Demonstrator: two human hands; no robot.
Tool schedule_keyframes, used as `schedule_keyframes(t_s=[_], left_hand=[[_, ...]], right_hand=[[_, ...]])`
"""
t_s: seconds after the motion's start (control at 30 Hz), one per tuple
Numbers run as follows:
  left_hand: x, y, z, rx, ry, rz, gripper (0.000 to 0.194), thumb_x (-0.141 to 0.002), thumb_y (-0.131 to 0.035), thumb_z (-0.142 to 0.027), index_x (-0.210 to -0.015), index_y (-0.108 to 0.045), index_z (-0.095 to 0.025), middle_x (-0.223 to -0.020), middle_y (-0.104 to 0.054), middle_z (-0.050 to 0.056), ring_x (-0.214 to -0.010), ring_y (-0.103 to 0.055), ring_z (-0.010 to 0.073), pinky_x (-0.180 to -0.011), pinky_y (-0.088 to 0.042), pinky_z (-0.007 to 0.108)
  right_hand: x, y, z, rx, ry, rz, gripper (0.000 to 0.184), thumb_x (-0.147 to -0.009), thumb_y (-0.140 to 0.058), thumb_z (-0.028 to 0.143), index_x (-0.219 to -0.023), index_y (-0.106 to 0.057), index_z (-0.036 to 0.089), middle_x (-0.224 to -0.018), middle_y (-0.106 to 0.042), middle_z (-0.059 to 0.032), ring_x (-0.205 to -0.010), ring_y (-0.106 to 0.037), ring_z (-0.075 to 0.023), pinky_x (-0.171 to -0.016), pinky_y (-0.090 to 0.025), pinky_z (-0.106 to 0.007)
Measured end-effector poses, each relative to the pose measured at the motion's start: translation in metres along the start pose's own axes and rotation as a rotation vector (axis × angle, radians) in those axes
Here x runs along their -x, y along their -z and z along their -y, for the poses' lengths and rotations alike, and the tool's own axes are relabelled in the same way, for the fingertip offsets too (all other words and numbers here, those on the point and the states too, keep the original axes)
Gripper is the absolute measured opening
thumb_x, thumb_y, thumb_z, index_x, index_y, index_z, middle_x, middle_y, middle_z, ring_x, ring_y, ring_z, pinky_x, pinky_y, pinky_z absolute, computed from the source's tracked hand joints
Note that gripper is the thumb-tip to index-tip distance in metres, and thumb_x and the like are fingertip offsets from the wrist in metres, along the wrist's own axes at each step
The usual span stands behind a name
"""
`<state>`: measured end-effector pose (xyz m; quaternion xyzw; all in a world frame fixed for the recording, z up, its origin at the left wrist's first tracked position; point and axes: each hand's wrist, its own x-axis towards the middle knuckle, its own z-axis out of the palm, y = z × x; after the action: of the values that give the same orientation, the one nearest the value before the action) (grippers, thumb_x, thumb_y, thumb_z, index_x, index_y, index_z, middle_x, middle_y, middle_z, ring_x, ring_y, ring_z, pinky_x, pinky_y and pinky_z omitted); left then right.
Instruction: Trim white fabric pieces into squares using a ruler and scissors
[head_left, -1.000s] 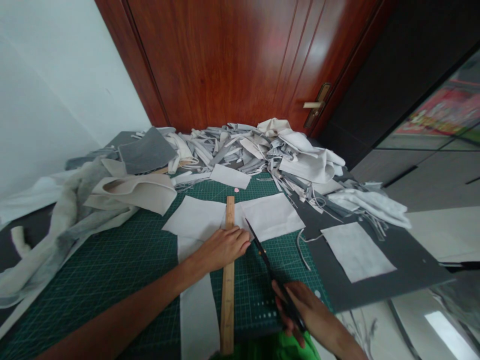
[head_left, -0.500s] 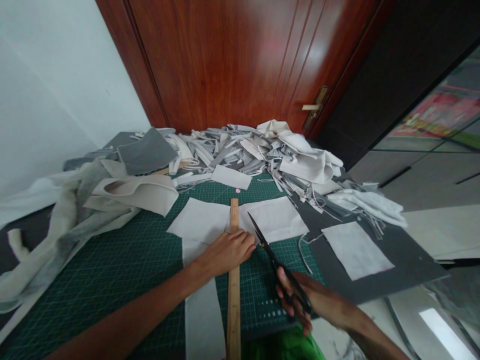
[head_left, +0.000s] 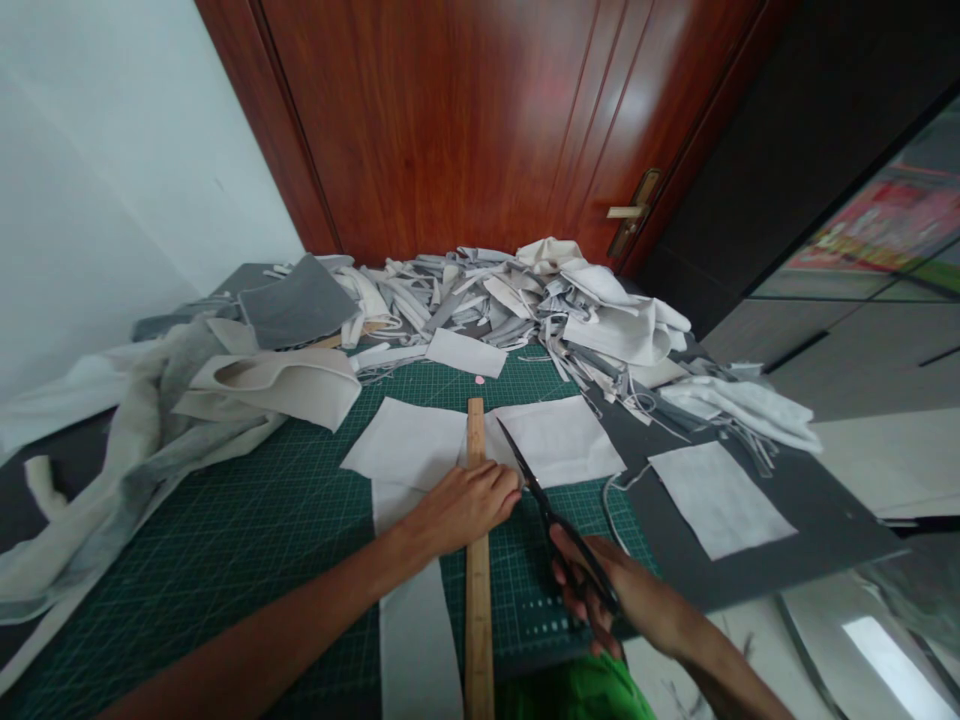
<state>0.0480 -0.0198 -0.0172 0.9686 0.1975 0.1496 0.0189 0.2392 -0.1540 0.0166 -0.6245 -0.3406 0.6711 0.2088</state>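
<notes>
Pressing wooden ruler [head_left: 478,620] down with left hand [head_left: 465,507], open and flat across it, fingers reaching just past its edge, white fabric [head_left: 405,445] under palm side, on green cutting mat [head_left: 285,530]. Right hand [head_left: 600,590] closed around black scissors [head_left: 551,522], tips over second fabric piece [head_left: 559,440] just beside ruler. Fabric scrap pile [head_left: 517,310] beyond, before door [head_left: 427,130].

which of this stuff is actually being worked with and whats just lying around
Being worked with:
left hand on wooden ruler
right hand holding black scissors
white fabric pieces
green cutting mat

Lying around:
heap of fabric scraps
grey board
white square
</notes>
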Motion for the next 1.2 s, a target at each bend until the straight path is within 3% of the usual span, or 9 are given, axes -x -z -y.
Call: schedule_keyframes(t_s=[0.37,1.2], left_hand=[[-0.002,0.005,-0.002,-0.012,0.016,0.051,0.010,-0.107,-0.048,-0.023,-0.098,-0.053,-0.019,-0.088,-0.068,0.004,-0.084,-0.070,0.0225,-0.061,-0.046,0.031],[-0.003,0.005,-0.003,0.002,0.016,0.095,0.007,-0.106,-0.051,-0.025,-0.102,-0.053,-0.019,-0.091,-0.068,0.004,-0.086,-0.070,0.0232,-0.060,-0.044,0.032]], right_hand=[[0.003,-0.016,-0.001,-0.018,0.024,-0.097,0.073,-0.077,-0.040,0.094,-0.081,-0.048,0.022,-0.052,-0.055,0.0048,-0.039,-0.054,-0.0118,-0.033,-0.038,-0.022],[-0.005,-0.020,-0.002,-0.100,0.009,-0.041,0.076,-0.072,-0.044,0.096,-0.081,-0.049,0.021,-0.050,-0.054,0.0055,-0.038,-0.056,-0.0116,-0.030,-0.035,-0.019]])
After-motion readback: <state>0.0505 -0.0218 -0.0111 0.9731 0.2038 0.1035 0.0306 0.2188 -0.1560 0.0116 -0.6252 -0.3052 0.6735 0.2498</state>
